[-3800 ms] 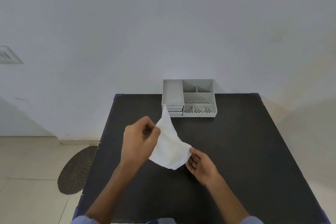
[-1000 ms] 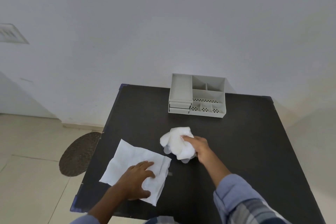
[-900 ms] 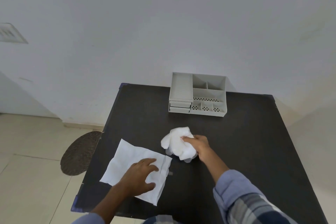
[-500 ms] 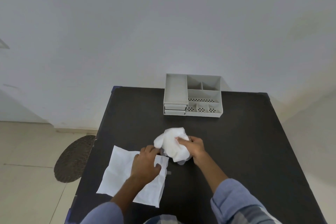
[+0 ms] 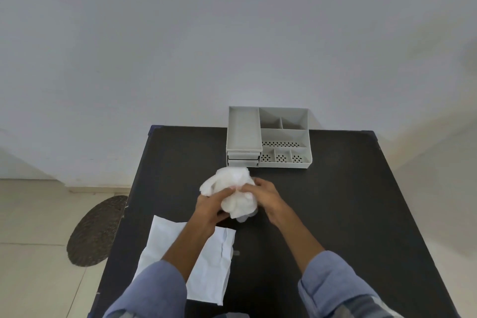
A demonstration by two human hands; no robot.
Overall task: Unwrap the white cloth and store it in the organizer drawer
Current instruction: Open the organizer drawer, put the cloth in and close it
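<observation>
Two sleeved arms reach over a flat white wrapper (image 5: 206, 274) on the black table (image 5: 335, 214). Beyond it, left hand (image 5: 210, 205) and right hand (image 5: 265, 195) together clutch the bunched white cloth (image 5: 229, 183) (above the tabletop). Farther back sits the grey organizer (image 5: 268, 137), its drawers (image 5: 243, 159) closed.

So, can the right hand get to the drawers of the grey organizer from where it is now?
Probably yes. The black table is bare between the right hand and the organizer drawers, which face the person. However, both it and the left hand grip the bunched white cloth, so one must let go first.
</observation>
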